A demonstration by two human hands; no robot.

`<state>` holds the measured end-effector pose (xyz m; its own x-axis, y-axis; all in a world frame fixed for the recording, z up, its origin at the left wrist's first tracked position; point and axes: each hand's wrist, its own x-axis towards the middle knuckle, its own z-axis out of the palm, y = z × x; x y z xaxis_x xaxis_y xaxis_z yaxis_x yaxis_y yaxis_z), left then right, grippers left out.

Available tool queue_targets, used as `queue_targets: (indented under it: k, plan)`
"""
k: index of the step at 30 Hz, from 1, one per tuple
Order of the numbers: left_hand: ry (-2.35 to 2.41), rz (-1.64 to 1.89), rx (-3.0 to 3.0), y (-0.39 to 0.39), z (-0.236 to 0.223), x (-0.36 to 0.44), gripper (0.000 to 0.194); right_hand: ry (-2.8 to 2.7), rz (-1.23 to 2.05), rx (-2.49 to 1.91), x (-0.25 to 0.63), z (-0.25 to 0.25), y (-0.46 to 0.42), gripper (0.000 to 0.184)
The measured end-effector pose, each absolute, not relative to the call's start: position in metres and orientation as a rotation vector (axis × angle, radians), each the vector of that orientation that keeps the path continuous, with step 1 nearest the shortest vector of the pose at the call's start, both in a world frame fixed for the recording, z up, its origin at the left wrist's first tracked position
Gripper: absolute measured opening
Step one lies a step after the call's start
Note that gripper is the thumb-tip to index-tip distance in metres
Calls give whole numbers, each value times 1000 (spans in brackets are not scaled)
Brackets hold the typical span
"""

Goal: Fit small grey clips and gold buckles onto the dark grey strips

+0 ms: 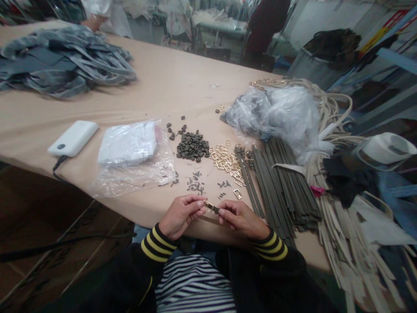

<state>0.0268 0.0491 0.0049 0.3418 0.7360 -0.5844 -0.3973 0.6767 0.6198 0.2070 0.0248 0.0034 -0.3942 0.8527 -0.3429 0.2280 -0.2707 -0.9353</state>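
Observation:
Between my hands, near the table's front edge, is a gold buckle (207, 206). My left hand (182, 214) pinches the buckle's left end between thumb and fingers. The fingers of my right hand (241, 218) are closed on a short dark strap end (215, 210) that meets the buckle's right side. How far the strap passes through the buckle I cannot tell. Just beyond lie a loose gold buckle (238, 194), a heap of gold buckles (224, 160), a pile of dark strap loops (193, 145) and small dark scraps (196, 184).
Dark straps (276, 182) lie in a bundle to the right, beside beige straps (342, 243). Behind them sits a clear plastic bag (276, 111). To the left are a wrapped white packet (128, 143), a white power bank (74, 138) with a cable, and grey straps (71, 61).

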Motion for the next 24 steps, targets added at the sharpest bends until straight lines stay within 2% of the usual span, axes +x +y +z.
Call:
queue_targets:
  k: [10,16,24]
  plan:
    - [837,679,395,41,-2,35,24,-1437,1750,-1264,198,0,27,22]
    - [842,737,448,39,1,40,31,-1533,1572,-1228,192,0,23,19]
    - [937,697,699,41,5,39,20,-1713,1445,-1180,191,-3,22,11]
